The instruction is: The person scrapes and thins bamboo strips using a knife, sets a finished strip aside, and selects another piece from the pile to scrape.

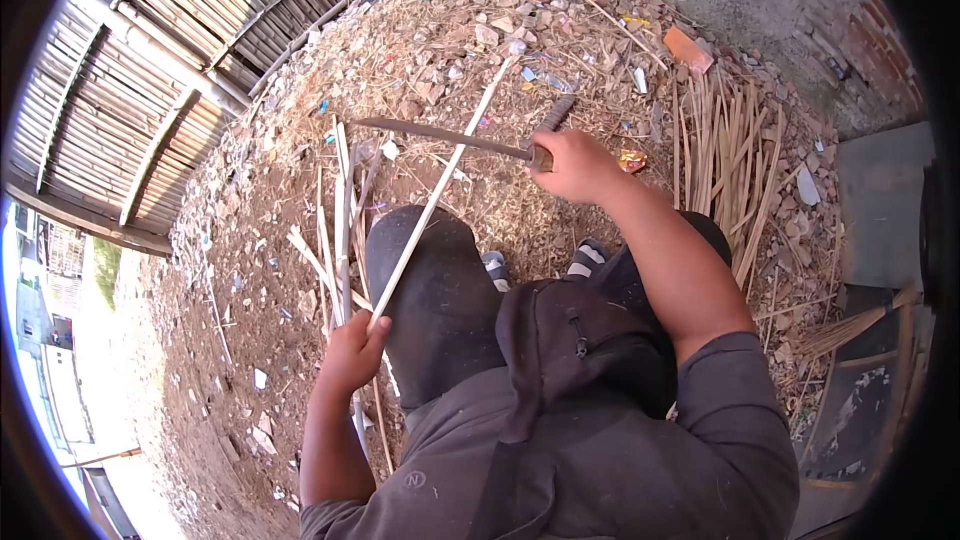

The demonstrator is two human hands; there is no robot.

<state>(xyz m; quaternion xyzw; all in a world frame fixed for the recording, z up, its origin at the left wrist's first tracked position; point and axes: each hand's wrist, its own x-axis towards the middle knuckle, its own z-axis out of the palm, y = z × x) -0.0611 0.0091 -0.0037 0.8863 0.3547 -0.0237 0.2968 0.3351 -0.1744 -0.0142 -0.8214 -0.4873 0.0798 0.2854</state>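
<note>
My left hand is closed around the lower end of a long, pale bamboo strip. The strip slants up and away past my left knee. In my right hand is the handle of a long machete, its dark blade pointing left. The blade crosses the strip about a third of the way down from its far end; whether the two touch I cannot tell. Beside my left leg lie several more bamboo strips, partly hidden behind my left hand and knee.
A pile of split bamboo strips lies to the right, near an orange brick piece. A dark ridged rod lies beyond my right hand. Rubble and litter cover the ground. A bamboo fence stands left, a wall at right.
</note>
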